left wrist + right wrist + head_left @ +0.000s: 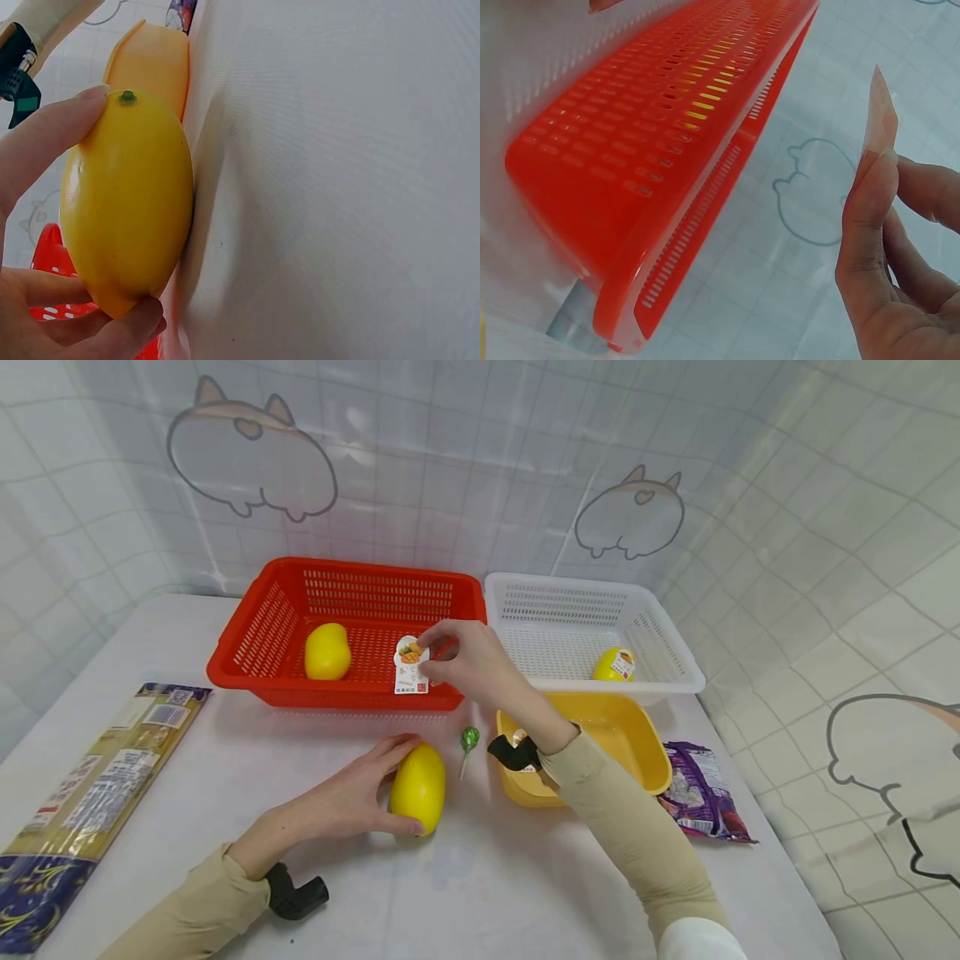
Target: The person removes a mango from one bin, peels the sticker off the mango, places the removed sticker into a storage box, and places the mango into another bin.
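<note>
While the left hand grips a mango on the white table, the right hand pinches a label before cartoon-printed tiled walls.

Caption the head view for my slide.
Left hand grips a yellow plastic mango on the white table; right hand pinches a white fruit-printed label over the red slotted basket.
</note>
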The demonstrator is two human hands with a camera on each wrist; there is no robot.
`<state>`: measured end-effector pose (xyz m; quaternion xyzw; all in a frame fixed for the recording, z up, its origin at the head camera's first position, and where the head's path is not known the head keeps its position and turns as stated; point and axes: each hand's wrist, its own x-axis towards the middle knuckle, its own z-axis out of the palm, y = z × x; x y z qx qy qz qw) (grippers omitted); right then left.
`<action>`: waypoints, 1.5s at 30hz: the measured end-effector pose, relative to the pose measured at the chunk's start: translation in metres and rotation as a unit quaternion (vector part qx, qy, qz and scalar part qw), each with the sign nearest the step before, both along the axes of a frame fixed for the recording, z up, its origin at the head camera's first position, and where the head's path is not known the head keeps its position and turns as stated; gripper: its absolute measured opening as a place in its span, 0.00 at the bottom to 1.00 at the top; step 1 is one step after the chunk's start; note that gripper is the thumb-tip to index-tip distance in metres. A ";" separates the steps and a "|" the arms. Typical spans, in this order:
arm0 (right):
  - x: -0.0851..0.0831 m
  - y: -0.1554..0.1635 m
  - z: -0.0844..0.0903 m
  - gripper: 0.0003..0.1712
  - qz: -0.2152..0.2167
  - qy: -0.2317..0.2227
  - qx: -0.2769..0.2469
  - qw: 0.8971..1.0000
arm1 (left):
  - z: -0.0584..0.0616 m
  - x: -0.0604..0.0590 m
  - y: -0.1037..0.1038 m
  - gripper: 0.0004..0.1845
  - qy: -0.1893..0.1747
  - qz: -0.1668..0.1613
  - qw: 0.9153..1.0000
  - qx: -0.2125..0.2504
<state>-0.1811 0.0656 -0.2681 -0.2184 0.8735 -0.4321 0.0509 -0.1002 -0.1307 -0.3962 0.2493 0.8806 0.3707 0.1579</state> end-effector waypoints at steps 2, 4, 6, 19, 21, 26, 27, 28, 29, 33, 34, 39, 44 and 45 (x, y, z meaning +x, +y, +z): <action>-0.003 -0.002 0.000 0.13 0.002 0.000 -0.002 1.000 | 0.000 0.000 0.000 0.61 0.001 0.000 1.000 -0.002; -0.005 -0.003 0.001 0.13 0.005 -0.002 0.001 1.000 | 0.000 0.000 0.000 0.61 0.002 0.001 1.000 -0.005; -0.007 -0.005 0.002 0.12 0.007 -0.005 0.004 1.000 | 0.000 0.000 0.000 0.61 0.004 0.001 1.000 -0.006; -0.019 -0.012 0.008 0.13 0.016 0.009 0.026 0.999 | 0.002 0.002 0.000 0.61 -0.002 0.001 1.000 -0.007; -0.020 -0.013 0.009 0.14 0.015 0.009 0.027 0.999 | 0.002 0.002 0.001 0.61 -0.005 0.003 1.000 -0.008; -0.021 -0.015 0.010 0.14 0.015 0.004 0.030 0.999 | 0.002 0.002 0.001 0.61 -0.010 0.006 1.000 -0.010; -0.022 -0.016 0.010 0.14 0.016 0.002 0.031 0.999 | 0.001 0.002 0.001 0.61 -0.010 0.006 1.000 -0.010; -0.022 -0.016 0.010 0.14 0.017 0.001 0.031 0.999 | 0.001 0.002 0.001 0.61 -0.009 0.006 1.000 -0.011; -0.022 -0.017 0.010 0.14 0.019 0.001 0.032 0.999 | 0.001 0.002 0.001 0.61 -0.008 0.006 1.000 -0.012; -0.023 -0.016 0.010 0.11 0.027 0.000 0.044 0.999 | 0.001 0.001 0.001 0.61 -0.007 0.005 1.000 -0.012; -0.023 -0.014 0.009 0.11 0.029 0.001 0.048 0.998 | 0.001 0.001 0.001 0.61 -0.008 0.004 1.000 -0.012; -0.023 -0.002 0.006 0.09 0.043 -0.004 0.047 0.998 | 0.001 0.001 0.002 0.62 -0.007 0.005 1.000 -0.011; -0.021 0.022 0.003 0.08 0.046 -0.022 0.053 0.997 | 0.000 0.002 0.002 0.62 0.001 0.003 1.000 -0.012; -0.021 0.028 0.003 0.07 0.048 -0.026 0.062 0.997 | 0.001 0.002 0.002 0.62 0.002 0.002 1.000 -0.013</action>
